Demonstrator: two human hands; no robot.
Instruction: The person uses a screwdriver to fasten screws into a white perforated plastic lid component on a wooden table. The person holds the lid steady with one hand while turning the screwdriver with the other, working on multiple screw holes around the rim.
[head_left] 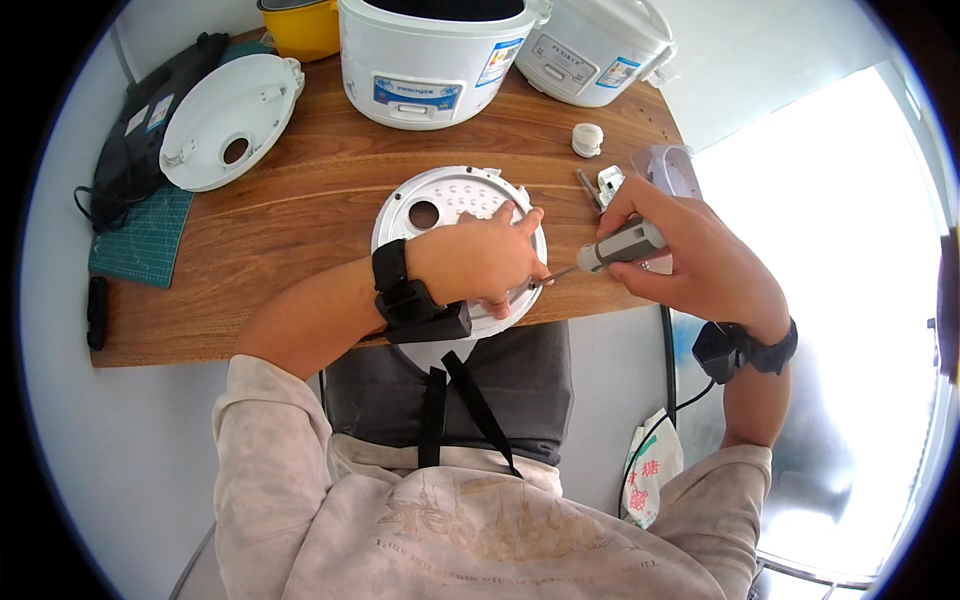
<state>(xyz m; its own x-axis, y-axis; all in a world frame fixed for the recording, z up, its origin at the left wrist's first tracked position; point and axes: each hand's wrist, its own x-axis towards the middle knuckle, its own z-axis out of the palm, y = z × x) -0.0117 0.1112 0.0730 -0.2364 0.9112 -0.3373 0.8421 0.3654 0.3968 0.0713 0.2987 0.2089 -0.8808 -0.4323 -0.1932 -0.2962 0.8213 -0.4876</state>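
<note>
Screwdriver (612, 247) sits wrapped in the right hand (690, 262), fingers closed round its grey handle, tip at the rim of the round plate (450, 200) near the table's (300, 220) front edge; the left hand (480, 262) lies flat on the plate, fingers spread (two white cookers (430, 60) stand behind)

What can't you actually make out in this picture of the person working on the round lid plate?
- Head view: the screwdriver tip and any screw it meets, hidden under the left hand.
- The near part of the round metal lid plate, covered by that hand.
- The screwdriver handle's rear, wrapped by the right hand.
- The yellow pot, cut off by the top edge.
- The small parts, too small to identify.
</note>
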